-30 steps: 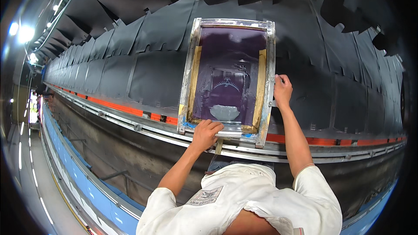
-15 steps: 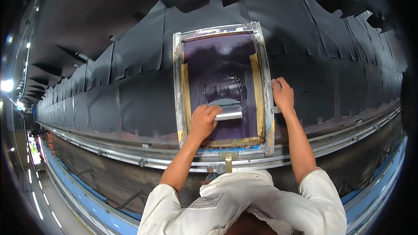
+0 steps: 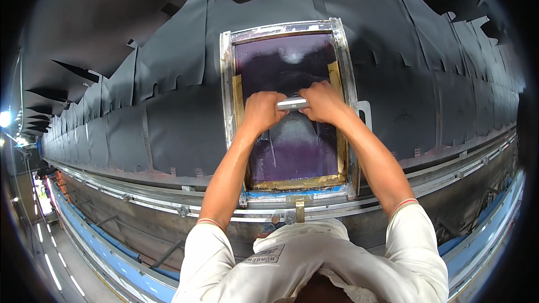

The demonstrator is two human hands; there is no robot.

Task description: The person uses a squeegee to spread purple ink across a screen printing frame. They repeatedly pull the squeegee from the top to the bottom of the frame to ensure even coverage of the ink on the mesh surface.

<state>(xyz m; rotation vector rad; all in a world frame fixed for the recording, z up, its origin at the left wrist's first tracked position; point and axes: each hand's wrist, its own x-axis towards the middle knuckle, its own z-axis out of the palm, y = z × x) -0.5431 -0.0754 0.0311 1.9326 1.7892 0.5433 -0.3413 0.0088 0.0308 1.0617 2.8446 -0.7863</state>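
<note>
Both hands, left hand [image 3: 263,111] and right hand [image 3: 321,101], clench the squeegee [image 3: 292,102] mid-screen inside the metal-framed screen [image 3: 227,90], so roughly half its purple mesh looks left to sweep.

The screen frame [image 3: 225,106] is dull silver metal, edged inside with yellow-tan tape, and its mesh [image 3: 292,151] is deep purple with a pale grey smear below the shiny silver squeegee handle [image 3: 292,103]. All around the frame lie dark grey fabric pieces [image 3: 174,129]. Below the frame run grey metal rails [image 3: 140,196] and a light blue ledge [image 3: 112,258], and the person's shirt [image 3: 314,264] is white with red-trimmed cuffs.
</note>
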